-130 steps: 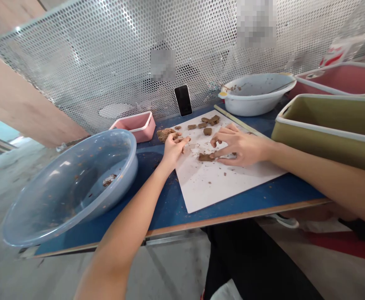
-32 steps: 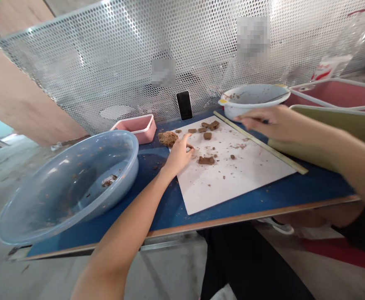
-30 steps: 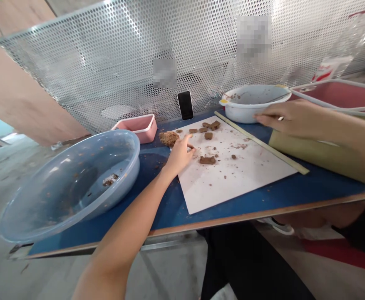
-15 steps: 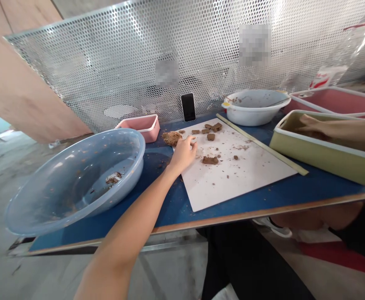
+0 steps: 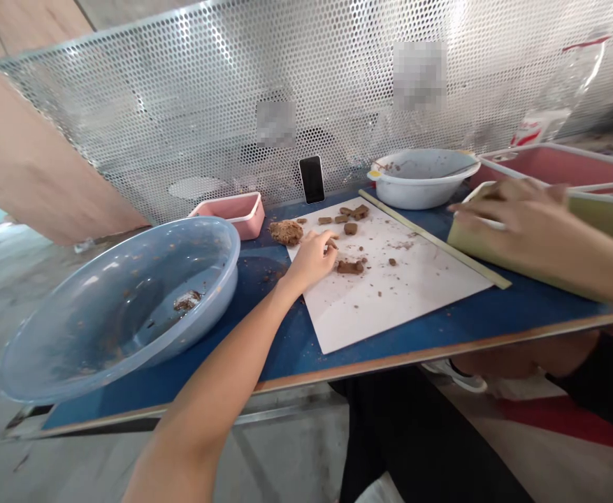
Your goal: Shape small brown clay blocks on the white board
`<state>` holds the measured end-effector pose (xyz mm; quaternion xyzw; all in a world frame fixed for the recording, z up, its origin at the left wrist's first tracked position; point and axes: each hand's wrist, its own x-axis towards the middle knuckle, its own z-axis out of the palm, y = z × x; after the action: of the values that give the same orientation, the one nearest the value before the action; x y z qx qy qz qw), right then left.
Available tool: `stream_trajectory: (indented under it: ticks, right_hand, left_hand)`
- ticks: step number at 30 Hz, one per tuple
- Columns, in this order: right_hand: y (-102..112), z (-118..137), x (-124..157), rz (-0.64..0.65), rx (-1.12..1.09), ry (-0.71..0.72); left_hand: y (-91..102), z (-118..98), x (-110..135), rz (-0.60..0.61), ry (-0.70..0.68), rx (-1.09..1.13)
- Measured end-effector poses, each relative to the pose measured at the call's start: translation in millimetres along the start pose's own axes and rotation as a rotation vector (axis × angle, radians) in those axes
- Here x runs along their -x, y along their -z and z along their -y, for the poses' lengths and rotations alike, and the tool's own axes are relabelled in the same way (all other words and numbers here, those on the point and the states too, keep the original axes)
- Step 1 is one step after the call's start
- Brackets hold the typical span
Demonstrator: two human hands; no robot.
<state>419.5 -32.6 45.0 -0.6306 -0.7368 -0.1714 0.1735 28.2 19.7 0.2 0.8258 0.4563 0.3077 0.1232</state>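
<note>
My left hand [image 5: 314, 260] hovers over or rests at the left edge of a white board [image 5: 416, 297], fingers curled loosely and a little apart, with nothing clear between them. Just beyond it lies a rough brown lump [image 5: 286, 232]. Close to its fingertips, a dog-bone-shaped brown clay piece [image 5: 349, 267] sits on the board. Farther back are several small brown clay blocks [image 5: 351, 228], and crumbs are scattered around. My right hand [image 5: 521, 213], smeared by motion, is above the near-left end of a green bin [image 5: 474, 241]; whether it holds anything is unclear.
A large blue basin [image 5: 222, 279] stands left, with a small pink box [image 5: 251, 216] behind it. A phone [image 5: 312, 179] leans on the perforated metal screen. A pale strip [image 5: 437, 241] borders the board. Beyond are a white basin [image 5: 421, 192], pink bin [image 5: 563, 164] and plastic bottle [image 5: 547, 119].
My right hand has come up out of the green bin and moved left over its rim. My left hand has shifted slightly right, away from the rough lump.
</note>
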Motion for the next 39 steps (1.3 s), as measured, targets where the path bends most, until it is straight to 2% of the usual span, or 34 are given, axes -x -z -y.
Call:
stream_trajectory:
  ticks: [3, 6, 8, 12, 14, 19, 21, 30, 39]
  right_hand:
    - [-8.6, 58.9, 23.9, 0.16, -0.221, 0.095]
    - [-25.2, 102.8, 42.7, 0.266, -0.345, 0.128]
    - [-35.3, 122.0, 52.2, 0.271, -0.355, 0.156]
    - [-44.4, 145.5, 63.7, 0.196, -0.318, 0.221]
    - [-44.9, 154.1, 66.0, 0.157, -0.287, 0.254]
    - [-45.0, 169.8, 67.7, 0.026, -0.188, 0.3]
    - [-44.5, 173.0, 68.1, -0.016, -0.14, 0.305]
    - [-31.2, 180.5, 67.9, -0.096, 0.005, 0.361]
    - [-32.6, 178.4, 66.2, -0.103, -0.002, 0.388]
  left_hand:
    - [1.8, -0.3, -1.3, -0.003, -0.009, 0.004]
    - [3.8, 1.1, -3.5, 0.005, -0.015, 0.032]
    - [4.0, 1.6, -4.3, 0.025, -0.025, 0.043]
    - [0.9, 0.6, -3.6, 0.023, -0.034, 0.032]
    - [-1.1, -0.2, -3.1, -0.026, -0.03, 0.005]
    - [-2.6, 1.8, -3.8, -0.313, 0.045, -0.096]
    - [-2.0, 3.8, -4.5, -0.372, 0.049, -0.099]
    - [-3.6, 4.7, -4.5, -0.384, 0.018, -0.091]
    - [-3.3, 6.8, -4.7, -0.4, 0.006, -0.089]
